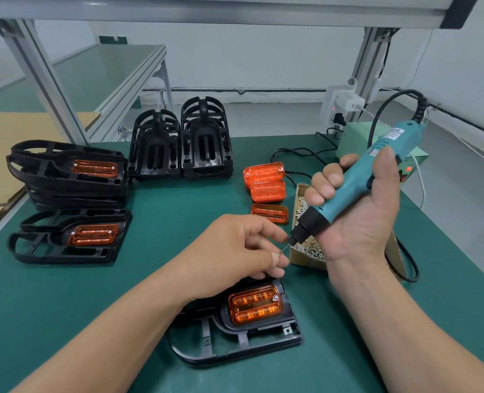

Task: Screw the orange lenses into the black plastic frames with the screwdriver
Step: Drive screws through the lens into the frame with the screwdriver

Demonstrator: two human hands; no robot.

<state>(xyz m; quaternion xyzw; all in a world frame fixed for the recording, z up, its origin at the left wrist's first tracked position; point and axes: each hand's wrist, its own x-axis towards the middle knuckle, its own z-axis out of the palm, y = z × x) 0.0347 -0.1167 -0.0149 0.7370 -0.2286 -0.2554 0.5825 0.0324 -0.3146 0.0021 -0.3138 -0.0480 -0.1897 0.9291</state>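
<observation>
The black plastic frame [235,340], likely stiff and light, lies lower centre. Right of centre, the right hand [359,222] clenches the teal screwdriver [357,180] by its barrel. The glossy orange lens [255,306] sits in the frame; the left hand [235,251] pinches a tiny, easily dropped silver screw [279,252] at its tip.

Bare mat [178,219] lies between frame stacks [65,177] and loose lenses [266,183].

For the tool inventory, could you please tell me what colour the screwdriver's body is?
The screwdriver is teal, black at the nose; head view.
</observation>
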